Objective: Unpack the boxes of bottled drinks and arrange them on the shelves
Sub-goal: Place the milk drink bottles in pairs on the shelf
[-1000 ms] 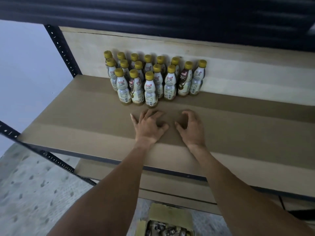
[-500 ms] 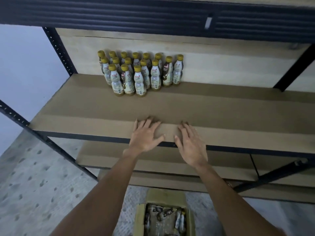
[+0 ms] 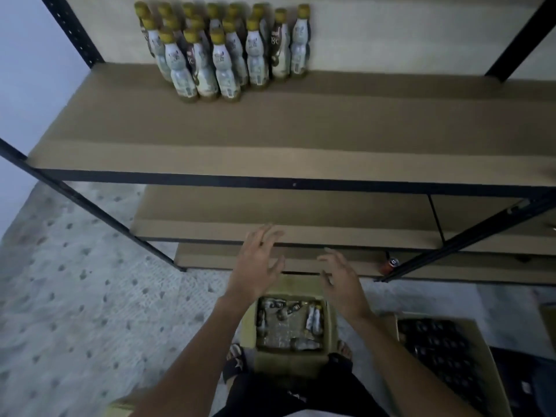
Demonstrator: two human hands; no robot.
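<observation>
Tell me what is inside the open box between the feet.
A few bottles lie on their sides in the box, on what looks like crinkled plastic wrap. Anything under the wrap is covered; blur hides the exact count.

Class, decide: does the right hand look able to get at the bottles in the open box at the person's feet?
Probably yes: the right hand hovers open above the box, its bottles uncovered.

Both hands hang empty with fingers spread, the left hand (image 3: pixel 259 267) and right hand (image 3: pixel 341 281) above an open box (image 3: pixel 290 326) of bottles on the floor. Gold-capped bottles (image 3: pixel 222 52) stand clustered at the far left of the shelf (image 3: pixel 301 136).
</observation>
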